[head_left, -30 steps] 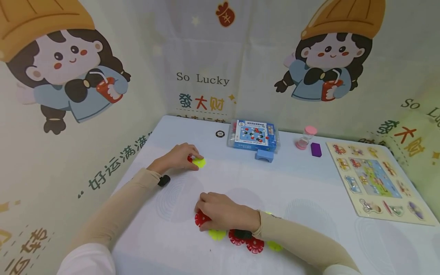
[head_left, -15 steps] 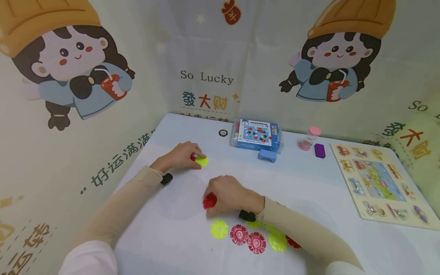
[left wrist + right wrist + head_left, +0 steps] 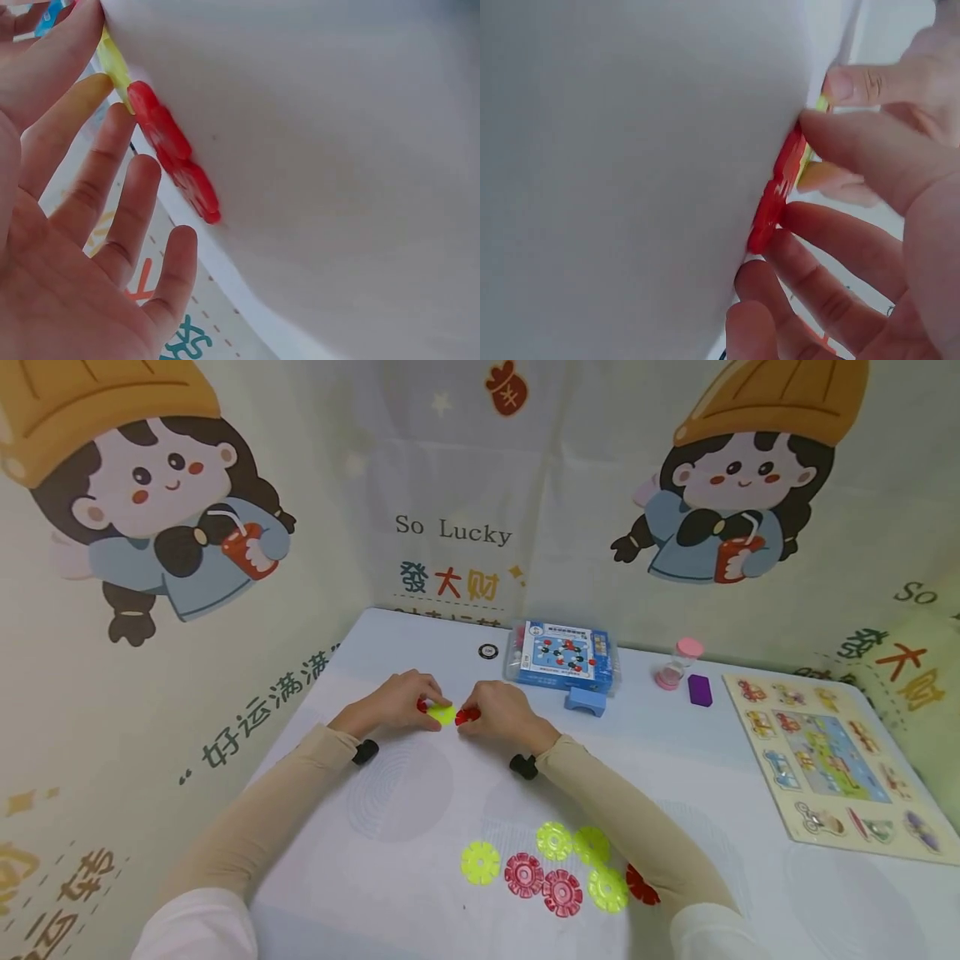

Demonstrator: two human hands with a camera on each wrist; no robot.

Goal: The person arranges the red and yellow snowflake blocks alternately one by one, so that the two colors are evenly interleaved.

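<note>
My left hand (image 3: 393, 703) pinches a yellow snowflake disc (image 3: 442, 715) between thumb and index finger, low over the white table. A red disc (image 3: 422, 704) next to it is mostly covered by that hand; the left wrist view shows red discs (image 3: 176, 142) in a row beyond the yellow one, by the outstretched fingers. Close by on the right, my right hand (image 3: 504, 714) pinches another red snowflake disc (image 3: 467, 716), its edge right at the yellow disc. Loose yellow discs (image 3: 480, 862) and red discs (image 3: 523, 875) lie flat nearer the table's front.
A boxed molecule set (image 3: 564, 653) stands at the back with a blue arch block (image 3: 586, 701) before it. A round black chip (image 3: 488, 651), a pink sand timer (image 3: 678, 663), a purple block (image 3: 700, 690) and a wooden puzzle board (image 3: 840, 760) lie around.
My right hand has picked up a red disc from the near group and carried it away from the body to the yellow disc. My left hand has stayed in place.
</note>
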